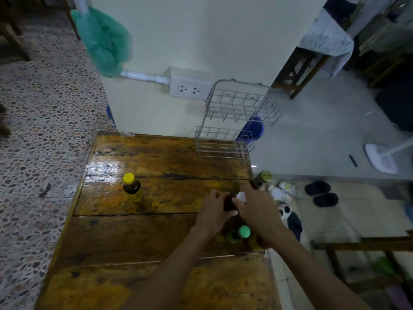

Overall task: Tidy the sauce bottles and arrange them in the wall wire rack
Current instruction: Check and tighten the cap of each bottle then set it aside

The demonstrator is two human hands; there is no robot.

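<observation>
Risk: both hands, left hand point(215, 211) and right hand point(252, 208), curl around one dark white-capped bottle point(232, 203) near the wooden table's point(156, 166) right edge; green-capped bottle point(242, 233) under the right wrist could topple. Two-tier wire wall rack point(234, 121) empty.

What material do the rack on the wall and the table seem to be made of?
Rack: thin metal wire, silvery and shiny, probably chromed or steel; its open grid shows the wall behind it. Table: wooden planks, dark yellow-brown, apparently varnished; seams and glossy reflections are visible.
</observation>
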